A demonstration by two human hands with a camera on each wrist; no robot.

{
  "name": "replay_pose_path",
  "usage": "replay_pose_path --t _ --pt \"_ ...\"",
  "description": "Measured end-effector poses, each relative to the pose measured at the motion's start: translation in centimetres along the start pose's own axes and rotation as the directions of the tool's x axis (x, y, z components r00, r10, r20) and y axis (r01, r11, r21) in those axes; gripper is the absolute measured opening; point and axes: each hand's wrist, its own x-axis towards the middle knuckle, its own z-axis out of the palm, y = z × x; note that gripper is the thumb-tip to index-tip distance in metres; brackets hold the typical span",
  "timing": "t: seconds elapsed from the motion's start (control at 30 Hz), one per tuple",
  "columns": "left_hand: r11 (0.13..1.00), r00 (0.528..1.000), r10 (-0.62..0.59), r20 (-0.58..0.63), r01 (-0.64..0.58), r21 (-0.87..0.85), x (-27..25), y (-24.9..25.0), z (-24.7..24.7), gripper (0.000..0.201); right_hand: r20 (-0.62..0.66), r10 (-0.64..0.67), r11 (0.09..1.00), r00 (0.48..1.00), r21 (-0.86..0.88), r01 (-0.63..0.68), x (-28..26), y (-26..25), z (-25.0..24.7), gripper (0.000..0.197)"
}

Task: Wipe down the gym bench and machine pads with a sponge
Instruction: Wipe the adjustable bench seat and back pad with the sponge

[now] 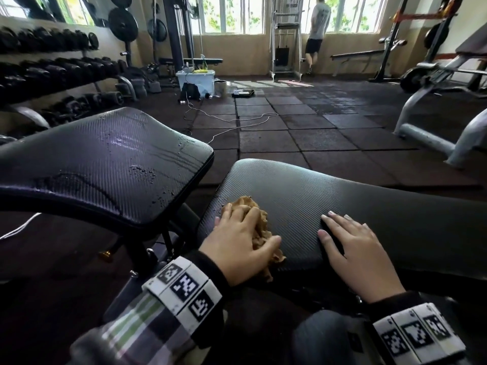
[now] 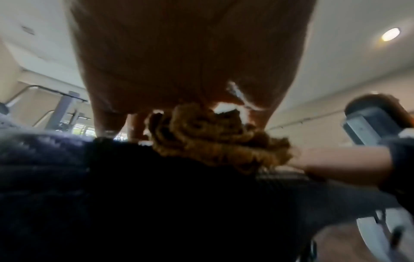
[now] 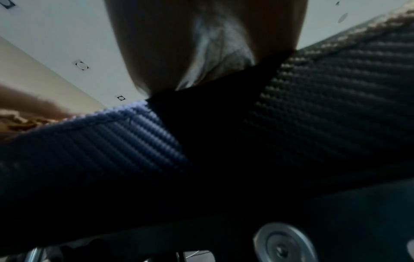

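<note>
wiping the near corner of the black textured vinyl bench pad (image 1: 342, 196)

left hand (image 1: 238, 248) pressing crumpled tan sponge (image 1: 259, 227) flat, fingers draped over it; right hand (image 1: 353, 248) spread open, bracing; best kept in overlapping strokes, even pressure

Right hand (image 3: 179, 44) flat on textured black pad (image 3: 336, 88); sponge (image 3: 15, 122) far left

Bright backlit windows (image 1: 229, 14); dim foreground, both wrist views blurred.
</note>
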Motion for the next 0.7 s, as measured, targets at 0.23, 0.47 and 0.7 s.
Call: replay_pose_path --t 0.23,0.47,0.7 --pt "0.953 0.99 -0.014 0.143 -0.03 0.301 2.3 -0.8 0.0 0.058 -0.089 -0.013 1.0 0.996 0.002 0.014 0.0 0.2 0.5 0.06" --pt "0.989 0.988 -0.146 0.049 0.145 0.011 4.1 -8.2 -2.4 0.071 -0.104 -0.034 0.999 0.994 0.003 0.034 0.0 0.5 0.6 0.059" --pt "0.934 0.901 0.347 -0.261 -0.307 0.181 -3.3 -7.1 2.0 0.056 -0.125 -0.034 0.999 0.992 -0.033 0.03 0.0 0.5 1.2 0.058"
